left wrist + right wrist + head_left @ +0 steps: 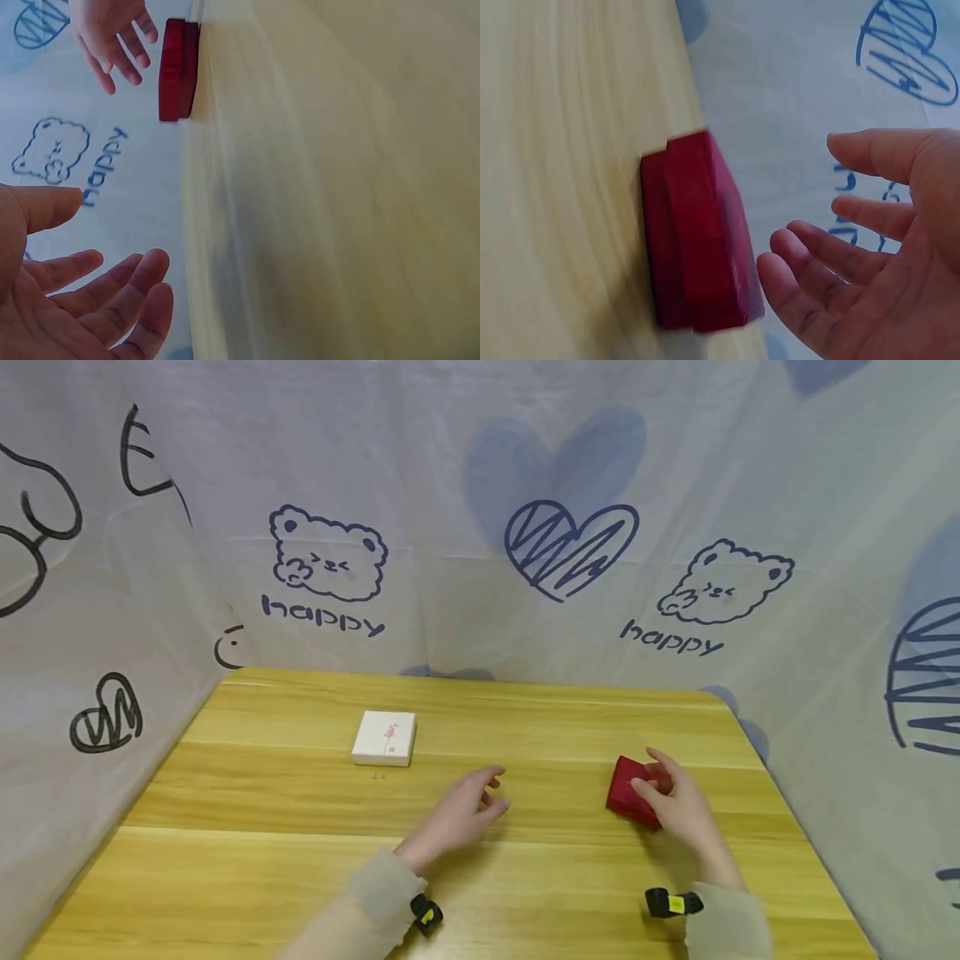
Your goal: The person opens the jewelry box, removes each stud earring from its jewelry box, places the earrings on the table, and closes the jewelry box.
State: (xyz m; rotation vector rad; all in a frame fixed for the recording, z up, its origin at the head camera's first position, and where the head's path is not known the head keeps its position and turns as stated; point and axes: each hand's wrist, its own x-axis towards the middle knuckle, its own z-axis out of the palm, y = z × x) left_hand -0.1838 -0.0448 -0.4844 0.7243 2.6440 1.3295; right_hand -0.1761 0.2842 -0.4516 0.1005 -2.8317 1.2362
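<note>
A small dark red lidded box (628,795) sits on the right half of the table, lid down. My right hand (678,806) hovers just above it, thumb and fingers spread and relaxed, holding nothing. In the right wrist view the fingers (810,262) are beside the top of the red box (701,240). My left hand (457,814) is over the middle of the table with loosely bent fingers and nothing in it. Between the hands and the left side, a white square box (385,737) with a pink flower print stands at the back left.
Tiny pale pieces (378,776) lie just in front of the white box, too small to make out. The wood-grain table (247,860) meets a pale cloth (450,610) with drawn bears and hearts at its back and sides. Both wrists wear black bands (427,914).
</note>
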